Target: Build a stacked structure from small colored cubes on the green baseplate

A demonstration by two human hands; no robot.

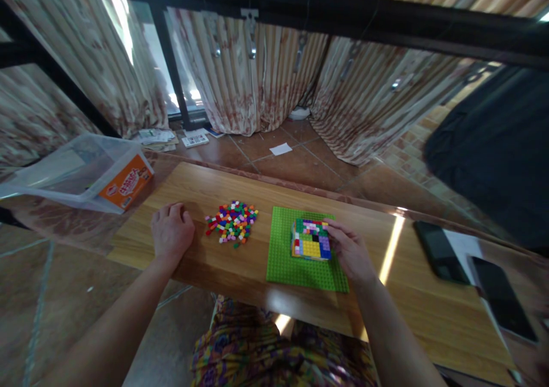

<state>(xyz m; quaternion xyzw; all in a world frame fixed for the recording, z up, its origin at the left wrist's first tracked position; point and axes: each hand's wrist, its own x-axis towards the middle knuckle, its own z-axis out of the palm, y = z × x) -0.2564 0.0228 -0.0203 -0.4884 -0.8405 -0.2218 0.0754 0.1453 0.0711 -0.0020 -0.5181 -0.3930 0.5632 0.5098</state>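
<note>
On a green baseplate (pixel 283 267) stands a low, many-coloured block of toy bricks (pixel 311 248), with yellow, blue, purple, green and pink studs on top. My right hand (pixel 349 252) is at its upper right corner, thumb and fingers pinched together against a small toy brick there; the fingertips hide most of it. To the left of the baseplate lies a loose pile of small toy bricks (pixel 234 222) in mixed colours. My left hand (pixel 172 231) rests on the table left of that pile, fingers curled in, with nothing visible in it.
A clear plastic box (pixel 77 190) with an orange label stands at the left end of the wooden table (pixel 206 181). Two dark phones (pixel 440 252) lie on the right, near white paper (pixel 463 250). Curtains (pixel 257 84) hang beyond the table; papers (pixel 281 148) lie on the tiled floor.
</note>
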